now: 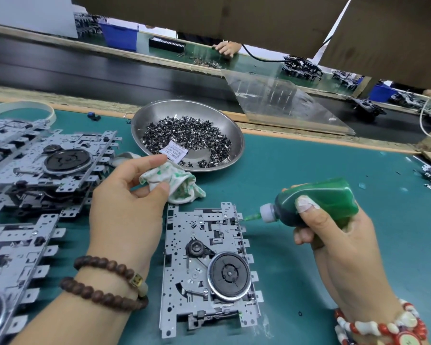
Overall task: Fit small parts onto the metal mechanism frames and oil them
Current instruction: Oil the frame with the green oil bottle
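My right hand grips the oil bottle, nozzle at the frame's far right edge; my left hand pinches a cloth.

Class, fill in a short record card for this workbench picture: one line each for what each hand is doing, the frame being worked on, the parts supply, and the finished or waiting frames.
left hand: holds a stained white cloth above the mat
right hand: grips a green oil bottle, nozzle pointing at the frame's upper right edge
frame in work: lies flat on the green mat, between the hands
parts supply: metal bowl of small dark parts, with a desiccant packet
other frames: stacked at left
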The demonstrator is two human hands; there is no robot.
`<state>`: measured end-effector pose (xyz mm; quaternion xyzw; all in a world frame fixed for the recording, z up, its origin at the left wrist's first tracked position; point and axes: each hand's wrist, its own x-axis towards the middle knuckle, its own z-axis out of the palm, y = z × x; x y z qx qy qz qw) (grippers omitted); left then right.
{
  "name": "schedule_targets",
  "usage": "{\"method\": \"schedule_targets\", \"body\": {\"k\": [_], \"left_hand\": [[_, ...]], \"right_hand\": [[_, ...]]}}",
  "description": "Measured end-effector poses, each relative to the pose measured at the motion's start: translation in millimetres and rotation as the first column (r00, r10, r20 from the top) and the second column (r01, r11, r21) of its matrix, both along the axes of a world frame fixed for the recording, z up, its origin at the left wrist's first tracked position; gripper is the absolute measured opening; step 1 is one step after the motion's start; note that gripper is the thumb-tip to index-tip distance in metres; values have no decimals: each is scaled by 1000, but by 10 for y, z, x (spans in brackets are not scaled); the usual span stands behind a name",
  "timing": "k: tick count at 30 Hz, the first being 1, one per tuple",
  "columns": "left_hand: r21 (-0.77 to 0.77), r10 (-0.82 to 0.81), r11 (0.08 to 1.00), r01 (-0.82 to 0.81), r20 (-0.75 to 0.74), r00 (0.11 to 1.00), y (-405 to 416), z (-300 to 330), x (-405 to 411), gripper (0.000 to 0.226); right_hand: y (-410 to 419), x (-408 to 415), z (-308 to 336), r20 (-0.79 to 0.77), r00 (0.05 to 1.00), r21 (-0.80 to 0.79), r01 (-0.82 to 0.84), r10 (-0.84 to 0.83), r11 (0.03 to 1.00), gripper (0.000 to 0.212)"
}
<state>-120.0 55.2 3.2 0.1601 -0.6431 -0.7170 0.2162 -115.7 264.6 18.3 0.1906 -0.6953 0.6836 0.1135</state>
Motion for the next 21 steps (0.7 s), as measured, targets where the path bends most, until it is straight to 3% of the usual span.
{"method": "schedule_targets", "body": {"k": [18, 21], "left_hand": [[-7, -4, 1000, 4, 15, 1000, 17, 35, 17, 40], [7, 2, 1000, -2, 18, 1000, 21, 37, 15, 40]], "right_hand": [[-4, 3, 11, 56, 998, -4, 3, -3, 1000, 29], [-3, 7, 16, 33, 999, -3, -1, 1, 1000, 19]]}}
